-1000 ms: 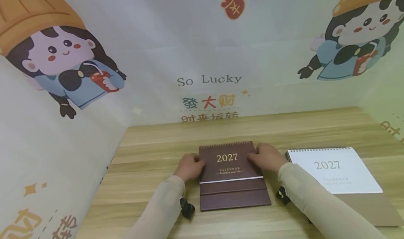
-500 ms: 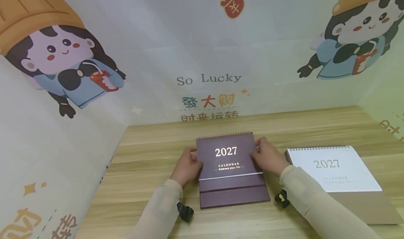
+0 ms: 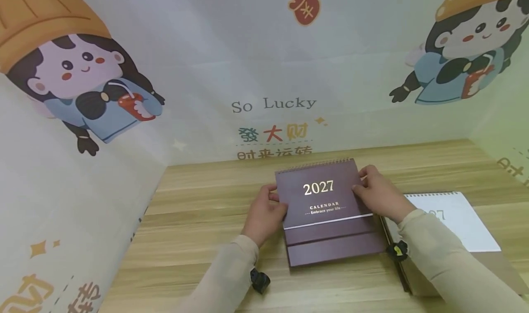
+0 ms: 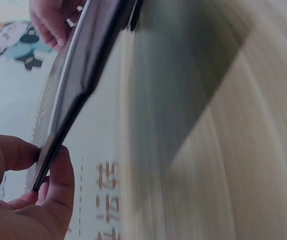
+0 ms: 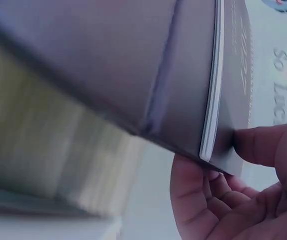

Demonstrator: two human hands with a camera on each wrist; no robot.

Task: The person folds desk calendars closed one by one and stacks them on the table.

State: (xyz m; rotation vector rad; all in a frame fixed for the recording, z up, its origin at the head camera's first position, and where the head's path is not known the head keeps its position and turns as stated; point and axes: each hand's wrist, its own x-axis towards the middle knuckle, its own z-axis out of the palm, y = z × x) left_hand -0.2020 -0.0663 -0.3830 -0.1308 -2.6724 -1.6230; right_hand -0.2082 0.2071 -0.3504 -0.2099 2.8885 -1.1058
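A maroon 2027 spiral desk calendar [image 3: 326, 196] is held up off the table by both hands, tilted so its cover faces me. My left hand [image 3: 264, 216] pinches its left edge, thumb in front and fingers behind. On the opposite edge my right hand [image 3: 382, 196] has the same grip, thumb [image 5: 261, 145] on the cover and fingers curled at the back. In the left wrist view a shadow falls on the table beneath the raised calendar. A white 2027 desk calendar [image 3: 467, 223] with a brown base lies at the right, partly hidden by my right forearm.
The wood-grain table [image 3: 198, 221] runs back to a pale printed wall sheet [image 3: 206, 74] with cartoon figures and lettering. Side sheets stand at left and right. The white calendar's left edge is close to the maroon one's lower right corner.
Both hands have raised the maroon calendar, first its spiral end and then the whole, and carried it to the right. The white calendar stays put, now more covered by the right arm.
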